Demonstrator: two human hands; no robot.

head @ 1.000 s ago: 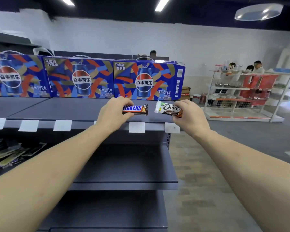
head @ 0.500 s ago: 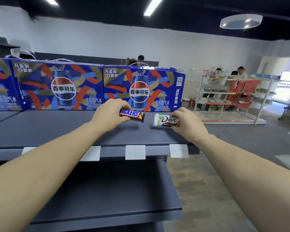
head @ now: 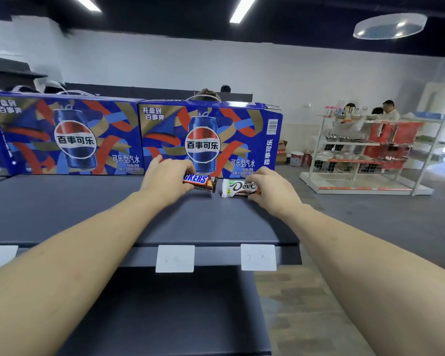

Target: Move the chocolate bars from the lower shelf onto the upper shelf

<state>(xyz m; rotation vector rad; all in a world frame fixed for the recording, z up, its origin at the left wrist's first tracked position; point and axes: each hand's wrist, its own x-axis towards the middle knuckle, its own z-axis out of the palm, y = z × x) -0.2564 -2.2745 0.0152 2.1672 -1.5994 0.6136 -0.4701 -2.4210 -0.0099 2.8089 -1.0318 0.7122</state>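
Shop floor and white wall fill the background, with a white wire rack (head: 365, 152) at the right of the frame and blue cola cartons (head: 139, 140) lined along the back of the upper shelf (head: 62, 214). Below it, the lower shelf (head: 165, 312) shows dark and bare in the bottom centre. Two white price tags (head: 175, 258) hang on the upper shelf's front edge.

Both arms have reached further in than half a second ago, and the bars have come down from above the shelf to its surface, just in front of the cartons at centre frame. The left hand (head: 165, 179) curls round the Snickers bar (head: 201, 181), whose free end tilts down toward the shelf. The right hand (head: 272, 191) pinches the Dove bar (head: 238, 188), which seems to lie flat on the shelf.

Placement looks nearly done; letting go is what remains for these two bars.
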